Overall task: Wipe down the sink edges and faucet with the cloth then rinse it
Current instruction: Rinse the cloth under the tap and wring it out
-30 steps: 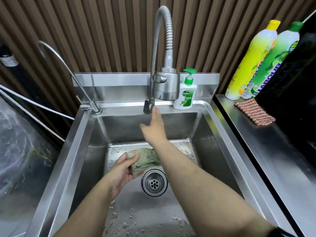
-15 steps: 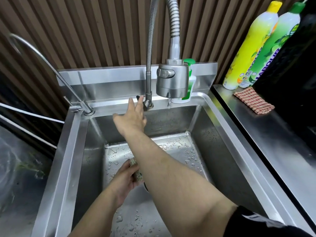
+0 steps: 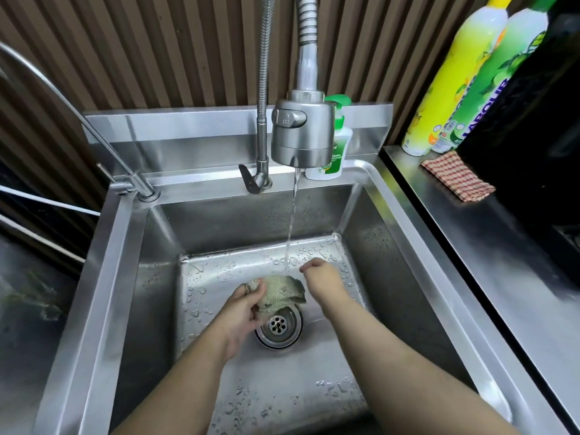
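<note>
Steel sink (image 3: pixel 103 277) catches tap water (image 3: pixel 290 227); left hand (image 3: pixel 241 312) grips cloth (image 3: pixel 282 290), right hand (image 3: pixel 320 274) curled, empty.

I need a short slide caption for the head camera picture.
Left hand holds the green cloth in the sink while the faucet runs; right hand beside it.

Both bare forearms reach forward and down, drawing closer toward the hands. The left hand (image 3: pixel 241 309) has its fingers and thumb curled round a bunched cloth (image 3: pixel 282 291). The right hand (image 3: pixel 321 276) is just to the right of the cloth and slightly farther forward. Its back faces up and its fingers bend downward, tips hidden. Whether it touches the cloth is unclear.
</note>
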Available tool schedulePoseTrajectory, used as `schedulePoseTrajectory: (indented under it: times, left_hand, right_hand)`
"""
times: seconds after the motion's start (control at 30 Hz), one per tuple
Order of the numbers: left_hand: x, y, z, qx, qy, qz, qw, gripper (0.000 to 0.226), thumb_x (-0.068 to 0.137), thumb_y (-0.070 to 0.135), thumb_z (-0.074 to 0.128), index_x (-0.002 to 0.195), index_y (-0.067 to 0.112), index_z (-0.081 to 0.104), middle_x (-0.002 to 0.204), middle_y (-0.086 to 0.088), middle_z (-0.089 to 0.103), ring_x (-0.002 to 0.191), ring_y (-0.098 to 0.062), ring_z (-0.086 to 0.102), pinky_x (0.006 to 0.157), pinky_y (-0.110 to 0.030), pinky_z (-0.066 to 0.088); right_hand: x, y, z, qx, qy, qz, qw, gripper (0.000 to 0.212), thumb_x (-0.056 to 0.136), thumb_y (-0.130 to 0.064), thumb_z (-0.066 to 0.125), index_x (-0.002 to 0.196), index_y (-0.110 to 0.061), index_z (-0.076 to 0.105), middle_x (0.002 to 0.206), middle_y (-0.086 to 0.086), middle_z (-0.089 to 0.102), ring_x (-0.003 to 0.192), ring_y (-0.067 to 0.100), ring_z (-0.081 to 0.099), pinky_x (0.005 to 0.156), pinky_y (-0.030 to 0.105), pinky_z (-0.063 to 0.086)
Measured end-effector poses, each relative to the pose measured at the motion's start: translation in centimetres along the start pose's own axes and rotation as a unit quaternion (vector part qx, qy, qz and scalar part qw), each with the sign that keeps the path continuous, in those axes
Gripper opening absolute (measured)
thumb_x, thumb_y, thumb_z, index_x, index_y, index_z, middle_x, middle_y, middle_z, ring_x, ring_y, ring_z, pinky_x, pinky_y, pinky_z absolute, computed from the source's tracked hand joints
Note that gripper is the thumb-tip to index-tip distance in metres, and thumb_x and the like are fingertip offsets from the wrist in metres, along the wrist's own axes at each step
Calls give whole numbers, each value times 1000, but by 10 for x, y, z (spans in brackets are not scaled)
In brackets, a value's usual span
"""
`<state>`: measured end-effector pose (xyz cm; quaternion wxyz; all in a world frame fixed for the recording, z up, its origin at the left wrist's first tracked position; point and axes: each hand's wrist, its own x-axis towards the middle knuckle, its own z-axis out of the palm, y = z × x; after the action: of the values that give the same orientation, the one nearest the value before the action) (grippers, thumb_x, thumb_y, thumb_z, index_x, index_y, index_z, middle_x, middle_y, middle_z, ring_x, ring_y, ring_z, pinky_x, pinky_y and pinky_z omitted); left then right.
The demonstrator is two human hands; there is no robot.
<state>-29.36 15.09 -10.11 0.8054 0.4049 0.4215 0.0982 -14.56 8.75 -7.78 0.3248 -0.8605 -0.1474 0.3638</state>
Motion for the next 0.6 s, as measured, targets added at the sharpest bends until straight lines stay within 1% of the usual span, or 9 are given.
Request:
schedulePoseTrajectory:
  times: [0.03,0.07,0.17,0.23,0.27,0.33,0.4,0.47,0.6]
  left_hand:
    - [2,2,3,1,-6,3,1000,21,89,25,58,106,12,55,82,2,69,69,-11,66,98,-45,47]
    - [5,4,6,1,-14,3,1000,28,89,26,57,112,10,54,81,3,70,69,-9,67,96,-43,48]
    - [9,8,9,4,-41,-7,999,44,84,34,57,120,9,53,111,-10,69,102,-22,65,85,-32,55]
    - [9,10,7,-1,-48,-7,999,49,81,38,56,121,9,53,117,-13,66,108,-24,63,81,-29,56]
    - [9,11,5,-6,-51,-6,999,51,80,39,56,121,9,52,117,-14,66,109,-24,62,81,-29,56]
    - [9,11,0,-12,-49,-5,999,52,81,41,55,122,9,52,117,-13,66,108,-23,63,82,-28,55]
    - [9,11,-1,-11,-39,3,999,50,82,41,54,122,10,53,116,-12,67,106,-22,64,81,-28,56]
    - [9,11,-1,-5,-10,16,1000,47,84,40,55,121,11,55,115,-12,68,102,-21,66,77,-27,57]
    - [11,9,1,16,50,0,999,38,91,34,53,118,7,56,107,-12,69,92,-21,67,63,-26,58]
  right_hand:
    - [5,6,-5,40,-32,11,999,24,89,-14,42,102,-11,62,108,10,64,99,26,56,87,34,45]
    - [6,10,-8,67,-84,23,994,21,94,-22,42,98,-12,61,100,9,63,92,22,56,82,33,43]
    - [9,15,-9,120,-224,76,964,49,95,-57,32,82,-19,60,79,2,64,71,17,59,67,28,47]
    - [16,21,-10,176,-279,88,940,61,90,-67,27,87,-17,62,79,5,66,62,18,61,57,23,49]
    - [19,24,-11,194,-298,87,931,60,89,-68,31,92,-15,61,80,6,66,60,17,62,55,22,49]
    - [20,25,-17,208,-318,71,922,48,89,-58,46,103,-13,54,83,6,64,60,16,62,54,24,52]
    - [19,24,-19,236,-328,53,913,30,90,-37,58,107,-15,45,88,6,63,65,19,63,55,26,56]
    - [17,22,-18,255,-331,40,908,19,91,-21,59,101,-19,44,91,5,63,72,20,64,54,27,56]
    - [15,24,-12,233,-326,13,916,23,92,-6,56,95,-21,39,91,5,61,72,21,61,52,26,56]
